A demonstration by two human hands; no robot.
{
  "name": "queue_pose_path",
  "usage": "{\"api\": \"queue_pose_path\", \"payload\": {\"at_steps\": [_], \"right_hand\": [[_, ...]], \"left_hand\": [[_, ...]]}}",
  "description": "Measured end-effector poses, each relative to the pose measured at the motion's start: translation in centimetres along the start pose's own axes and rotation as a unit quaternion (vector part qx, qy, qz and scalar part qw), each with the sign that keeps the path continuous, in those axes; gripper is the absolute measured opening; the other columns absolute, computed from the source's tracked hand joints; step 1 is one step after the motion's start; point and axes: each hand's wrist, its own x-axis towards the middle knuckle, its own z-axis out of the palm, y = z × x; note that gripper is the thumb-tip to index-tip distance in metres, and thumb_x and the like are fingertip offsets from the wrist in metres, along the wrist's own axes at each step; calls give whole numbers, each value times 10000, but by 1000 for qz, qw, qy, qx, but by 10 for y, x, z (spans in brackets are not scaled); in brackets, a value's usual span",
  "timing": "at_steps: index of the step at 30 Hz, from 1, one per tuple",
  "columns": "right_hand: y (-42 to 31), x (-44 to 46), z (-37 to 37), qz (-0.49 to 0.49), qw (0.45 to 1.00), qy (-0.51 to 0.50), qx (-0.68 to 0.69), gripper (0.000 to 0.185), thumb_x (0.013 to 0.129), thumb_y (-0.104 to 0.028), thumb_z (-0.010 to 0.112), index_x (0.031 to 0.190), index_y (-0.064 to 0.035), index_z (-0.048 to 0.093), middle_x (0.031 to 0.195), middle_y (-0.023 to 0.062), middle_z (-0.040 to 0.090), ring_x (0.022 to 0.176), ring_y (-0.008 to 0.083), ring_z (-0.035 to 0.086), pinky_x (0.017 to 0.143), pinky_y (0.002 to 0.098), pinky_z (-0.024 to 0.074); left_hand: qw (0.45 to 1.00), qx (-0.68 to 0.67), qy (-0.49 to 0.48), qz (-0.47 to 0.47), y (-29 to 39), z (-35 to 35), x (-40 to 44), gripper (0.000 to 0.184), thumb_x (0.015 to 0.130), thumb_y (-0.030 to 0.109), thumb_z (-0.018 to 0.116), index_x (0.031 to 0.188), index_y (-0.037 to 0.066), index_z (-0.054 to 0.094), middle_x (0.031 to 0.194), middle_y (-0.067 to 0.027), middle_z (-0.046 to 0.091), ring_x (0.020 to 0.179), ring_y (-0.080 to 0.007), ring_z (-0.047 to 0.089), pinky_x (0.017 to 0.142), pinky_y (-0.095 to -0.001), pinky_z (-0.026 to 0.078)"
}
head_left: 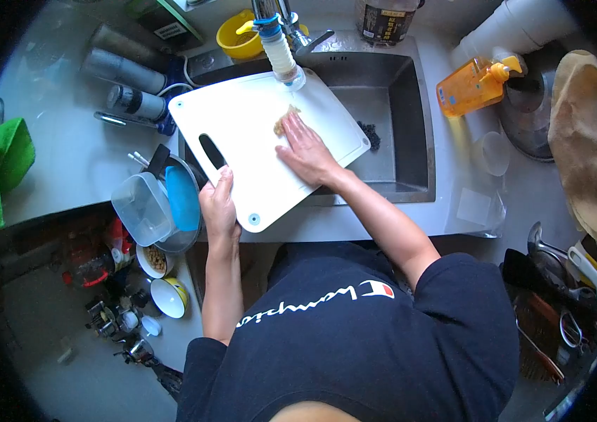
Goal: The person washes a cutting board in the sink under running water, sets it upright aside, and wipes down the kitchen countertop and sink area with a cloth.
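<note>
A white cutting board [242, 165] with a dark oval handle slot lies tilted over the left part of the sink [400, 84]. My left hand [219, 204] grips its near left edge beside the slot, thumb on top. On the board's upper face, my right hand [305, 151] presses a tan, loofah-like scrubber [286, 121], its fingers together and covering part of it. Just beyond the scrubber, the faucet's white ribbed extension [281, 60] hangs over the board's far edge. Whether water is running I cannot tell.
An orange soap bottle [471, 88] lies right of the sink. Dark bits [369, 135] sit in the basin. A yellow bowl [235, 39] stands behind the faucet. To the left are a clear plastic container [142, 207], bottles and a green cloth [4, 165]. Utensils [559, 267] crowd the right side.
</note>
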Motion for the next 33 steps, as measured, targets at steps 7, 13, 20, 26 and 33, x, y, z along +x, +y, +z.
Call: {"api": "queue_pose_path", "payload": {"at_steps": [7,13,20,26,33], "right_hand": [[60,-10,-12,256,956,-143,17,605,888,-386,389,1264,81,308,1342,278,290,1277,354,281,1051,388,253],[48,-26,-32,205,959,-172,96,456,876,-366,403,1181,-27,410,1298,219,364,1208,360,361,1010,417,287],[24,-43,-4,93,993,-65,23,526,880,-389,420,1198,28,381,1287,265,360,1214,375,365,1028,426,279],[49,-1,-23,303,940,-142,62,485,891,-345,410,1223,7,384,1205,227,427,1157,335,421,993,430,324],[-17,40,-36,10,973,-224,63,577,894,-360,380,1298,45,312,1340,249,323,1260,336,322,1053,379,258]], "left_hand": [[999,-24,33,26,16,-7,-19,297,917,158,460,1058,-90,542,928,-127,618,804,-154,608,715,-247,476],[998,-35,44,22,7,-14,-19,296,924,193,460,1030,-68,551,910,-118,617,803,-146,600,720,-258,468],[999,-18,46,24,13,-7,-27,301,928,207,453,1026,-64,538,893,-112,612,804,-141,597,716,-260,468],[998,-18,58,18,8,-5,-30,305,919,191,457,1046,-78,520,904,-143,620,799,-176,624,697,-268,503],[999,-21,23,-10,-1,7,-21,303,917,183,462,1042,-81,540,896,-123,615,778,-143,600,694,-252,475]]}}
